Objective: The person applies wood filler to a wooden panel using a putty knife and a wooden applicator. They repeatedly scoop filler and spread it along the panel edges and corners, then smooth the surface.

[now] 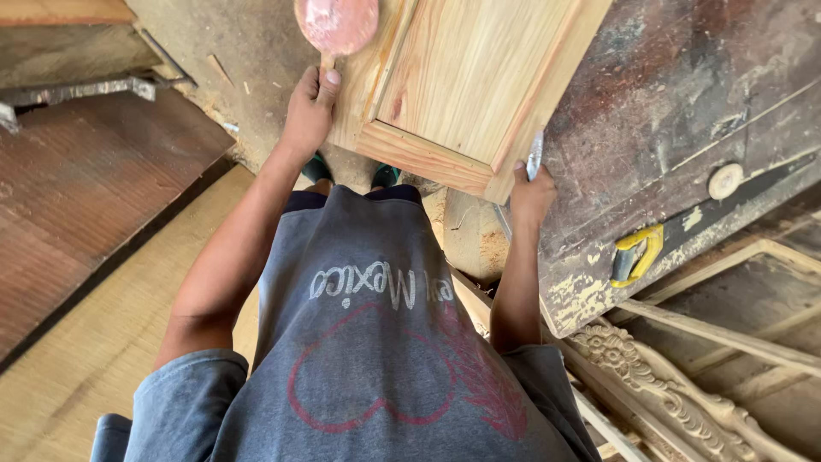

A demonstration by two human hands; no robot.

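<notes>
The desk [684, 111] is the biggest thing here, a dark, scarred slab smeared with filler and dust, and everything else sits relative to it. Off its left edge, partly overhanging, lies the cabinet door [466, 81], a pale pine frame with a raised middle panel, its near corner pointing down toward the person's grey shirt [359, 359]. Left of the desk, the floor carries brown boards [81, 197] and a strip of lighter sheet. Below the desk's right end lean a carved wooden moulding [658, 385] and some plain slats.

On the desk itself, right of the door, lie a dark saw with a yellow handle [637, 252] and a small round pale disc [725, 180].

The left hand [308, 107] is closed around the short stem of a pink-stained wooden paddle [336, 24], and its knuckles press against the door's left frame. The right hand [532, 192] is wrapped on a thin metal blade [535, 154], likely a scraper, while bracing the door's near right corner.

To do this well, I judge the door wants more support: slide it further onto the desk so it cannot tip, keep both hands steadying opposite edges, and hold the blade flat along the frame so it does not gouge the soft pine.
</notes>
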